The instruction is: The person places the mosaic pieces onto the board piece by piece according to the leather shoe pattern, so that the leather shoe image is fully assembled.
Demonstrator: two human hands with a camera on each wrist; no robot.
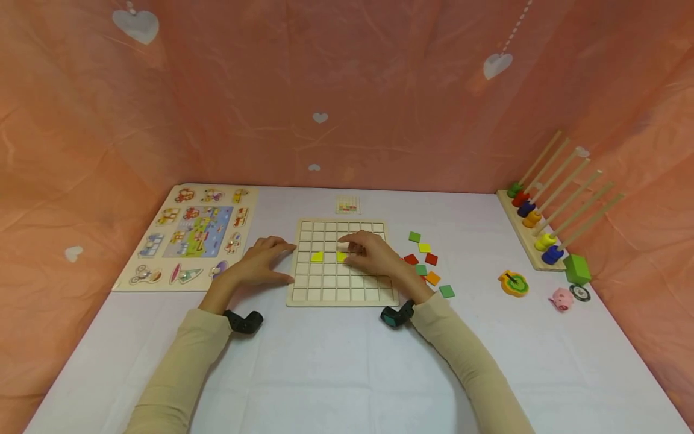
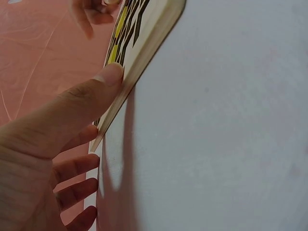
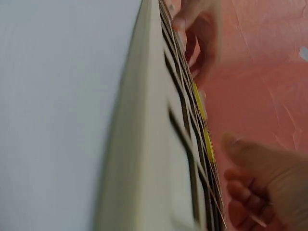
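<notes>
Yellow tiles (image 1: 317,257) on a pale wooden board (image 1: 329,295) ruled in dark squares
Loose tiles (image 1: 431,259) are red, green, yellow and orange; the desk (image 1: 303,374) is white, the sleeves (image 1: 195,355) beige, and the backdrop (image 1: 401,120) orange-pink, patterned with white hearts (image 1: 135,26). The puzzle board (image 1: 168,286) is cream with multicoloured pictures (image 1: 203,232); the peg rings (image 1: 545,242) are green, red, blue, orange and yellow.

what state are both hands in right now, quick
Left hand: open, thumb touching the edge of the board.
Right hand: open above the board, nothing seen in it.
</notes>
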